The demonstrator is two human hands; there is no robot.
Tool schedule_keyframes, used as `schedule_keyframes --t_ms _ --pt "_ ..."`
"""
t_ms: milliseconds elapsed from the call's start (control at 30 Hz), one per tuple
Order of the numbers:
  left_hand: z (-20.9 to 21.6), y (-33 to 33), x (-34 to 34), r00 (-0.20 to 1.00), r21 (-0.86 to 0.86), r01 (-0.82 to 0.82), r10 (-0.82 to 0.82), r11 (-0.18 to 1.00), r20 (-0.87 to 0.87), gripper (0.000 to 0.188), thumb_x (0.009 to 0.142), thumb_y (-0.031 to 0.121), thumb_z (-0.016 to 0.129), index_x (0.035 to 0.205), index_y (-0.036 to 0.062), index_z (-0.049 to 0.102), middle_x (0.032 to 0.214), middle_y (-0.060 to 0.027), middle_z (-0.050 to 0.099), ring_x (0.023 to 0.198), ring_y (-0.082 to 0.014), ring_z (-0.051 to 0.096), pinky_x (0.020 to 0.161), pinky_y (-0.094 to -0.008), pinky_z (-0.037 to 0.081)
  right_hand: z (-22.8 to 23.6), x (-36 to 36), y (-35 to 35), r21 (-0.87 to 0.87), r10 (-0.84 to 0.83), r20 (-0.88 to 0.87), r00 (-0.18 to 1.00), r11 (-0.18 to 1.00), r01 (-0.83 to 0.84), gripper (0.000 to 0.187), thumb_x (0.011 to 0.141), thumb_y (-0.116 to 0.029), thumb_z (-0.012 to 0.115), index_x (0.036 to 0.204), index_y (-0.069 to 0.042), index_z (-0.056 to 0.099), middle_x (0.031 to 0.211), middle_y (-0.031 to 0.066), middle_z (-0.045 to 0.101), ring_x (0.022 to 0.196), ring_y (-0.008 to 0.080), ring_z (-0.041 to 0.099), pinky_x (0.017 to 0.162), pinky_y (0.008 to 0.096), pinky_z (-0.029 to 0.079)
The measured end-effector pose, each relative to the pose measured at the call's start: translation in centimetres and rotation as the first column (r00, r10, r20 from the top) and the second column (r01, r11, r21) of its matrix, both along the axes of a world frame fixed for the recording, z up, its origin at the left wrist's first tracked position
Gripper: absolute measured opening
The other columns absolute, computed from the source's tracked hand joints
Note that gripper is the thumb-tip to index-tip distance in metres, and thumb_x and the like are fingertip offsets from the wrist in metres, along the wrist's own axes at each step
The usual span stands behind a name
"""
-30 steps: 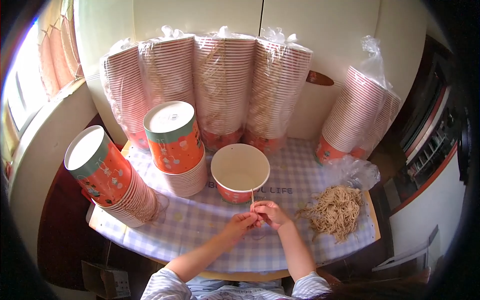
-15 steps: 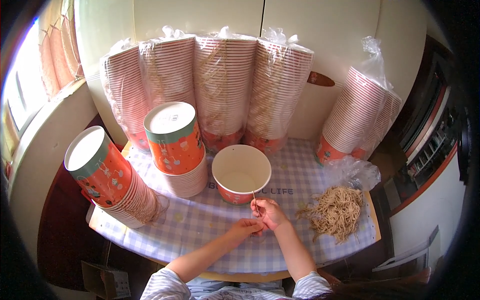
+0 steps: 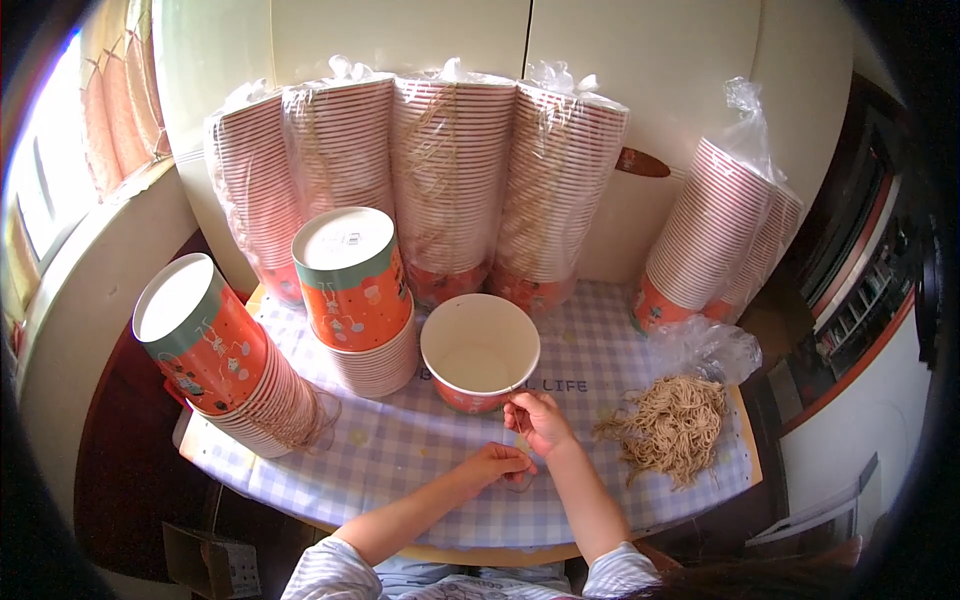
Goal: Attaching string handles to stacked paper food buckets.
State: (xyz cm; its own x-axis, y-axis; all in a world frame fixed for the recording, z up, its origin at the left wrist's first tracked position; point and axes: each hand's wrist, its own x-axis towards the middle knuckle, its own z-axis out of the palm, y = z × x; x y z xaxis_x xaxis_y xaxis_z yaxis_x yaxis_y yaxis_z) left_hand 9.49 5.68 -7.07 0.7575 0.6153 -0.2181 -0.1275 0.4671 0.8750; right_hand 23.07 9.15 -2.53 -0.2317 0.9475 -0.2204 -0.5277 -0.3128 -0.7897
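A round paper bucket, white inside and orange outside, stands upright at the table's middle with its mouth up. My right hand is at its near right rim, thumb and finger pinching a thin tan cord. Closer to me, my left hand is also pinched, with the cord at its fingertips and a loose loop hanging below. Whether the cord passes through the bucket wall is too small to tell. To the right lies a tangled heap of tan cords.
Two stacks of upside-down buckets, one upright and one leaning with cords hanging from it, stand at left. Tall plastic-wrapped bucket stacks line the back, with more wrapped stacks at right. A crumpled clear bag touches the cord heap.
My right hand has moved slightly away from my left and the cord end has come down close against the bucket's rim. The bucket has shifted slightly left and nearer.
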Motion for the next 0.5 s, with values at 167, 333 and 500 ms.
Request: schedule_keyframes --t_ms 167,333,500 --pt "-0.3 0.0 0.0 0.997 -0.084 -0.057 0.060 0.995 0.037 0.022 0.084 0.024 0.056 0.087 0.0049 0.065 0.064 0.0029 0.054 0.062 -0.0055 0.047 0.059 -0.0203 0.034 1.2 -0.7 -0.2 -0.035 -0.081 0.065 0.995 0.996 0.083 0.011 0.081 -0.013 0.056 0.081 -0.002 0.060 0.071 0.0054 0.061 0.057 0.0125 0.057 0.054 0.0243 0.047" --pt "-0.2 0.1 0.1 0.998 -0.070 -0.044 0.047 0.997 0.039 0.022 0.084 0.024 0.056 0.089 0.0050 0.065 0.064 0.0034 0.054 0.061 -0.0052 0.046 0.058 -0.0198 0.034 0.3 -0.4 0.1 0.064 -0.088 0.174 0.981 0.995 0.078 0.011 0.080 -0.013 0.057 0.080 -0.003 0.060 0.069 0.0048 0.061 0.057 0.0117 0.057 0.054 0.0236 0.047" --pt "0.1 -0.2 0.1 0.999 -0.021 -0.031 0.031 0.999 0.017 0.022 0.084 0.024 0.056 0.090 0.0045 0.065 0.064 0.0035 0.053 0.061 -0.0050 0.045 0.058 -0.0198 0.035 0.6 -0.7 -0.1 0.080 -0.116 0.185 0.976 0.992 0.102 0.011 0.080 -0.013 0.057 0.080 -0.003 0.060 0.069 0.0044 0.061 0.056 0.0107 0.057 0.053 0.0226 0.046"
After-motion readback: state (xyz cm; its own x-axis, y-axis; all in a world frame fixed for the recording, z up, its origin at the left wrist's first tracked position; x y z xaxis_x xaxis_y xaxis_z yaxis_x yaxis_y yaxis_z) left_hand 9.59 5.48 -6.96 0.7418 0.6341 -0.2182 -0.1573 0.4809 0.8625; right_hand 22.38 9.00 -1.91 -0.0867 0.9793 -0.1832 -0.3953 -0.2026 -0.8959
